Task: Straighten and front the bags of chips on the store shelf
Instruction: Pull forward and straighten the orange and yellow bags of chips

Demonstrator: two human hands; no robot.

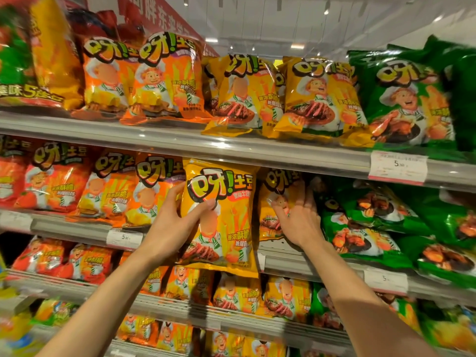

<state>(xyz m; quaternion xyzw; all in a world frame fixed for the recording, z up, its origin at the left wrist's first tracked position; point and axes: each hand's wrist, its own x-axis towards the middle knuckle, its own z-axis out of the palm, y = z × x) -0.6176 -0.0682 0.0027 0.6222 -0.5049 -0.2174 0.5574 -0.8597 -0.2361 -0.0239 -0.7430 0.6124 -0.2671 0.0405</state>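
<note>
Left hand [177,225] grips yellow bag [226,228] | right hand [298,220] presses rear bag [275,199]

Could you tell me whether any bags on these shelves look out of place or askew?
Yes. On the middle shelf, the green bags right of the hands lie tipped over and slumped, not upright. The yellow bag gripped by the left hand hangs past the shelf edge.
</note>
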